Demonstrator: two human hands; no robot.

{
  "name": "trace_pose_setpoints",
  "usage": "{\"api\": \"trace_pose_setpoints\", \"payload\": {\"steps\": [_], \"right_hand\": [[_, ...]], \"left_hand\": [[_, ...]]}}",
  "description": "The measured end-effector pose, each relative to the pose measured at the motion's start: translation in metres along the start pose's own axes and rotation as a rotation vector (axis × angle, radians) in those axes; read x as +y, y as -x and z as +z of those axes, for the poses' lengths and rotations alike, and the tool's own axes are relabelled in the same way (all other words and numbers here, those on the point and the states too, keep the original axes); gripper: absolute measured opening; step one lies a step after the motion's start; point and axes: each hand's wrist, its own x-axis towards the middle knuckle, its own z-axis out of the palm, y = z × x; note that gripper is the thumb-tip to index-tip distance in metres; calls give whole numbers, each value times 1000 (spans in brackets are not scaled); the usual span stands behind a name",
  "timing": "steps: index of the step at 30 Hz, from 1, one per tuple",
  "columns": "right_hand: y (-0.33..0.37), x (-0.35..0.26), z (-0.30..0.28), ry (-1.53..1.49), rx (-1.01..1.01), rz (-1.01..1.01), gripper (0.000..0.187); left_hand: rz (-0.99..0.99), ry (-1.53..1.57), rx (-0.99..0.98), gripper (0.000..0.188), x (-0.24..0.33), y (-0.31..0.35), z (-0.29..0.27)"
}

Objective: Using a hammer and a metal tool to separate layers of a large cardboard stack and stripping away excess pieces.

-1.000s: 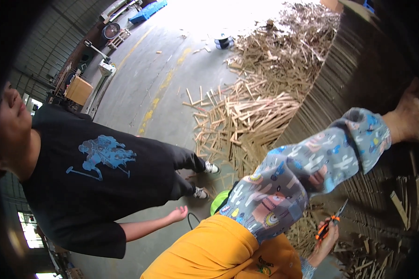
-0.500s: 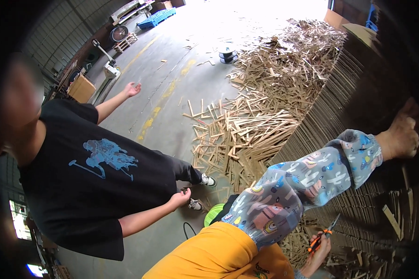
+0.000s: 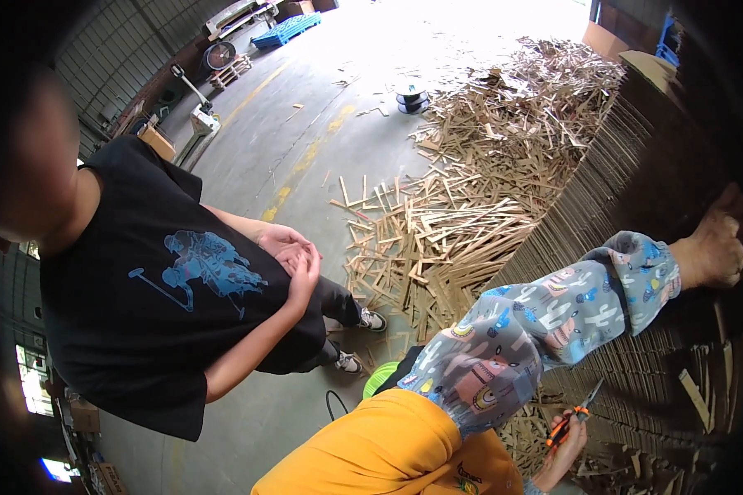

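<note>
My left hand (image 3: pixel 712 252) reaches to the far right, its arm in a patterned grey oversleeve (image 3: pixel 504 355). Its fingers are curled against the dark side of a tall stack of corrugated cardboard (image 3: pixel 582 194); what they grip is in shadow. Lower down, my right hand (image 3: pixel 571 445) is closed round pliers (image 3: pixel 563 429) with orange and black handles. Their metal jaws point up and to the right, in front of the stack's layered edges.
A person in a black T-shirt (image 3: pixel 173 330) stands close on the left, hands together. Cardboard strips (image 3: pixel 462 223) lie heaped on the floor beside the stack. A spool (image 3: pixel 411 101), a pallet jack (image 3: pixel 202 120) and blue pallets (image 3: pixel 285 31) are farther off. A green basket (image 3: pixel 380 378) shows near my yellow shirt.
The other person has brought both hands together in front of the body; they were spread apart before. My hands and the pliers have stayed nearly in place. The view has shifted slightly.
</note>
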Motion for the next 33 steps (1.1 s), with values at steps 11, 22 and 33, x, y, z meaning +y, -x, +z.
{"api": "trace_pose_setpoints", "payload": {"steps": [11, 22, 33], "right_hand": [[-3, 2, 5, -20, -33, 27, 19], [8, -31, 11, -100, 59, -47, 27], [10, -111, -56, 47, 344, -388, 25]], "left_hand": [[54, 142, 304, 36, -5, -6, -6], [-157, 295, -93, 9, -22, 6, -103], [36, -149, -190, 30, -25, -3, -76]]}}
